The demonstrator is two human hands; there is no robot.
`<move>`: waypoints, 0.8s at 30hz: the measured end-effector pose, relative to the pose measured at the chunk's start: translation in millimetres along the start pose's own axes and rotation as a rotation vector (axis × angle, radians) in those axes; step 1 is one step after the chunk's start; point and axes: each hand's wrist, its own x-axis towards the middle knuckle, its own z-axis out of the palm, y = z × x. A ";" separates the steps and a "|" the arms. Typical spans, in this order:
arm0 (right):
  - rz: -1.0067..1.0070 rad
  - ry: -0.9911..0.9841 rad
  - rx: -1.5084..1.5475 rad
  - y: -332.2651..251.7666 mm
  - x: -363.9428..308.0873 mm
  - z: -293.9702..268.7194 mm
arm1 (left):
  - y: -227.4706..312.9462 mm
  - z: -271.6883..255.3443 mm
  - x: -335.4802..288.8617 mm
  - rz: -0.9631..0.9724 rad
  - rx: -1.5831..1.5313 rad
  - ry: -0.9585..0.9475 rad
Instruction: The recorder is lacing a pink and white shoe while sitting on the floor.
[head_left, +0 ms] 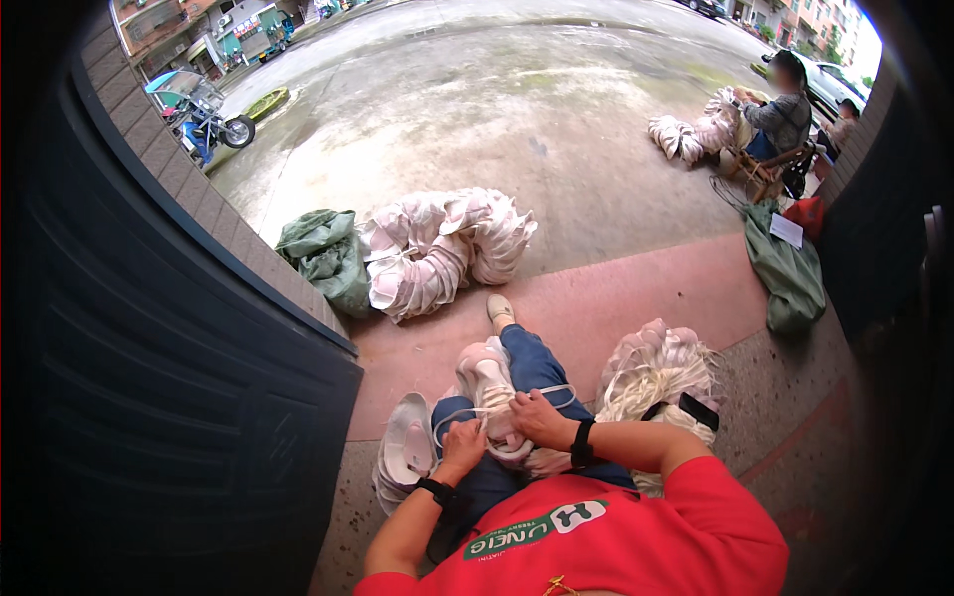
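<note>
A white and pale pink shoe upper (485, 366) lies across my lap, over blue trousers. A white shoelace (567, 389) crosses it and loops out on both sides. My left hand (464, 446) is closed in a pinch on the lace at the upper's left edge. Bent over the upper's right side, my right hand (542, 420) is also closed, its fingertips pinching the lace near the eyelets. The fingers hide part of the lacing. By my left knee stands a stack of white shoe uppers (405, 442).
To my right lie more uppers (651, 348), a bundle of loose cream laces (661, 382) and a black phone (699, 411). Ahead are a coiled pile of uppers (447, 243) and a green sack (328, 260). Another green sack (785, 268) is at right; a person (780, 114) sits beyond.
</note>
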 end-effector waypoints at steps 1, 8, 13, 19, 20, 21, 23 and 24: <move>0.006 -0.003 0.001 -1.5 -0.9 0.0 | 2.7 -6.0 2.5 0.018 -0.024 -0.045; -0.064 0.019 0.580 -23.7 7.1 -13.2 | -19.6 1.8 14.3 0.010 -0.269 -0.138; 0.070 -0.259 0.938 -26.9 14.8 -10.7 | -18.0 4.6 11.8 -0.021 -0.214 -0.083; -0.060 -0.320 1.020 -32.6 16.4 3.2 | -18.5 3.2 14.3 -0.018 -0.187 -0.077; 0.013 -0.291 1.049 -34.1 14.6 7.8 | -19.6 2.7 14.0 -0.008 -0.186 -0.069; 0.014 -0.295 1.055 -30.8 15.3 16.3 | -20.2 2.8 12.4 -0.001 -0.185 -0.061; 0.467 -0.306 1.002 -16.5 16.1 29.6 | -14.1 0.1 12.7 0.012 -0.207 -0.051; 0.468 -0.310 1.004 -12.9 18.5 26.1 | -13.5 -1.3 12.3 0.020 -0.224 -0.027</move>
